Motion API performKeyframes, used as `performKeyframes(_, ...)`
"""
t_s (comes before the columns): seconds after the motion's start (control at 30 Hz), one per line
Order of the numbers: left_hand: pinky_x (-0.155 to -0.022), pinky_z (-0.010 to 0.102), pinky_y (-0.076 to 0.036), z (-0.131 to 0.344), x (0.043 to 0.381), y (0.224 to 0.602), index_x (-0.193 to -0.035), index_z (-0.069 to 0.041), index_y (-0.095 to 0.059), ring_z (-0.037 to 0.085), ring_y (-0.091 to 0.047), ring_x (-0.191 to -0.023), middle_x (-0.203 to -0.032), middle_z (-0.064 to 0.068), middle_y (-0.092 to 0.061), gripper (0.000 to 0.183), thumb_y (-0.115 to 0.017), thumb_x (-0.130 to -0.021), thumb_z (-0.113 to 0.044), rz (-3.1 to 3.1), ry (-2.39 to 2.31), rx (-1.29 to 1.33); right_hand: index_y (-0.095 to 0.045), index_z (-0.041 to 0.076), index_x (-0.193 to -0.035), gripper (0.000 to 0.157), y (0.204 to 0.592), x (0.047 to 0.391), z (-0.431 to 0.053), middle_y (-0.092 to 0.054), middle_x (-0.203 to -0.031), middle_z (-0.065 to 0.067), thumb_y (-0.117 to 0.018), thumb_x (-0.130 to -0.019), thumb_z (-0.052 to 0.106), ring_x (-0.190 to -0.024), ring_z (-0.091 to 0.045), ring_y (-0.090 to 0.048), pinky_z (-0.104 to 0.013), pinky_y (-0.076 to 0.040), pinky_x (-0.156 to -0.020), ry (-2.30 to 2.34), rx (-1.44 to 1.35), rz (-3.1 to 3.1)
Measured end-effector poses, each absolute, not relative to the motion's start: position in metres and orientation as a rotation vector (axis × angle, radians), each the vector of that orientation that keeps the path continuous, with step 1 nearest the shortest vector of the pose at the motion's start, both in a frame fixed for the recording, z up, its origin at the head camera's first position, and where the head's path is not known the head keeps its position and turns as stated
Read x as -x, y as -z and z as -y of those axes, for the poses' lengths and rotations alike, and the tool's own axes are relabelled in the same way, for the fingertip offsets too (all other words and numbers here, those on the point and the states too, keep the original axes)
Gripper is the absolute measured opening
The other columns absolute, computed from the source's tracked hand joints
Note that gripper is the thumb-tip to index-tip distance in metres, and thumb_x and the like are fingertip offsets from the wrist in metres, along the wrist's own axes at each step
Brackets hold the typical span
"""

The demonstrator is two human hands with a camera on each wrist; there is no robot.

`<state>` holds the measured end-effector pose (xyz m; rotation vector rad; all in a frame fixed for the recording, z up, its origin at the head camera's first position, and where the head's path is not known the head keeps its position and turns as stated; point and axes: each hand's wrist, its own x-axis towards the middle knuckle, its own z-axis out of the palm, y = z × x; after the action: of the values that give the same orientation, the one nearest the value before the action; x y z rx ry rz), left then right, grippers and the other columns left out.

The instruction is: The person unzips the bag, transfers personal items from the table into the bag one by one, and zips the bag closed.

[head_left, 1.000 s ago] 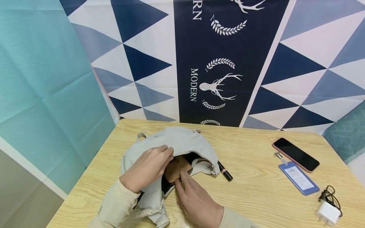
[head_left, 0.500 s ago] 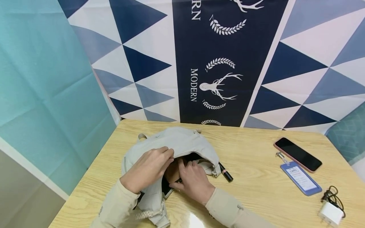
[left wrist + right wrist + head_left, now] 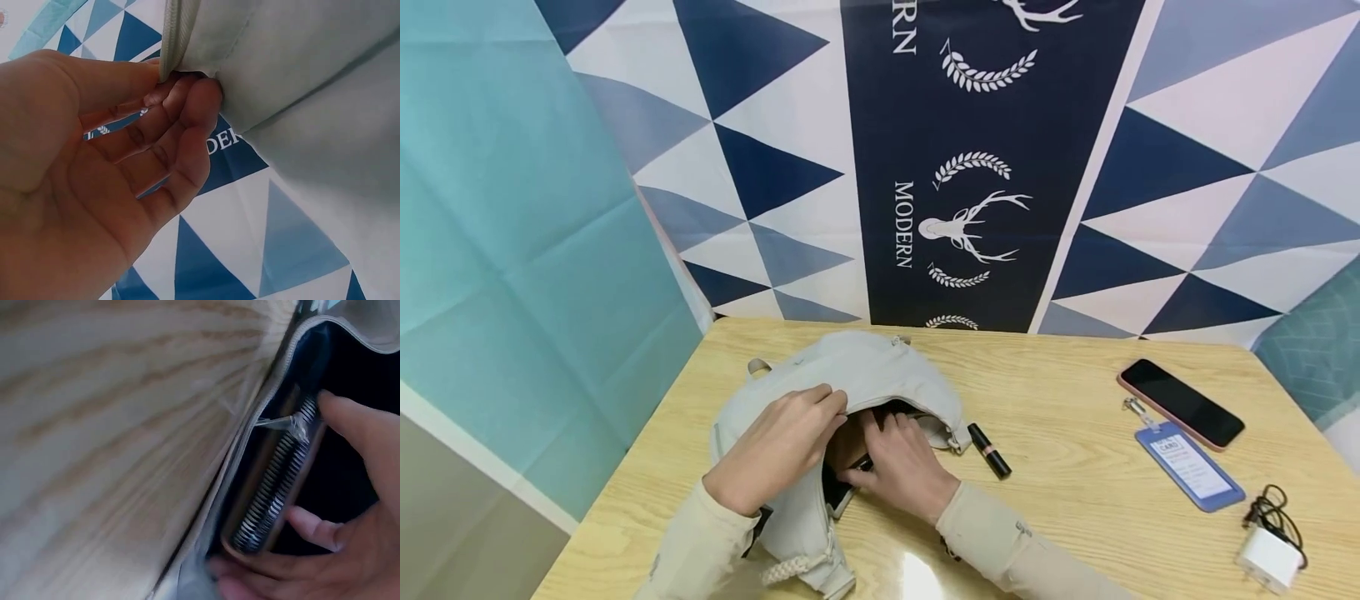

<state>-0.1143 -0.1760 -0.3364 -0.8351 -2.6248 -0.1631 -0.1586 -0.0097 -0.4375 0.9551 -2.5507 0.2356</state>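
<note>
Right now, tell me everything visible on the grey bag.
The pale grey bag looks like fabric, with a dark lining, a ridged zip-like edge, a small loop at its far left and a braided cord at its near end. It lies on the wood-look table, slumped, mouth open toward the person. The left hand pinches the upper edge of the mouth; the right hand reaches inside, gripping a brown case.
</note>
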Motion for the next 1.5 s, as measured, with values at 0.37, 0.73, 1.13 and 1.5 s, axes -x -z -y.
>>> performKeyframes(0.37,-0.051,0.017,-0.035,0.18,0.115,0.331,-0.081,-0.02,-0.052,0.001,-0.038,-0.055,-0.071,-0.012,-0.041,0.009,-0.054,-0.09,-0.018,2.628,0.211,0.847,-0.051,0.011,-0.114,0.077,0.437,0.156,0.002,-0.051,-0.058,-0.005,-0.046,-0.071,0.074,-0.048,-0.022,-0.051,-0.035,-0.037,-0.04,-0.061,-0.973,2.603)
performKeyframes(0.73,-0.053,0.017,-0.037,0.182,0.118,0.332,-0.077,-0.02,-0.051,0.002,-0.039,-0.055,-0.07,-0.012,-0.041,0.013,-0.054,-0.09,-0.018,2.623,0.23,0.836,-0.054,0.017,-0.091,0.025,0.444,0.15,0.001,-0.041,-0.048,0.001,-0.061,-0.082,0.039,-0.039,-0.016,-0.043,-0.029,-0.025,-0.03,0.003,-0.972,2.507)
performKeyframes(1.13,-0.053,0.018,-0.036,0.183,0.117,0.333,-0.079,-0.022,-0.051,0.001,-0.039,-0.056,-0.07,-0.013,-0.042,0.012,-0.054,-0.09,-0.02,2.637,0.233,0.828,-0.057,0.014,-0.11,0.034,0.431,0.113,-0.004,-0.057,-0.093,-0.011,-0.063,-0.077,0.016,-0.071,-0.024,-0.055,-0.034,-0.045,-0.053,0.152,-0.985,2.521)
performKeyframes(1.5,-0.051,0.016,-0.035,0.184,0.115,0.333,-0.078,-0.022,-0.052,0.0,-0.038,-0.055,-0.069,-0.014,-0.042,0.012,-0.054,-0.09,-0.02,2.656,0.263,0.841,-0.055,0.015,-0.12,0.045,0.409,0.083,-0.015,-0.05,-0.124,-0.015,-0.063,-0.081,0.036,-0.111,-0.032,-0.048,-0.041,-0.048,-0.077,0.054,-1.206,2.518)
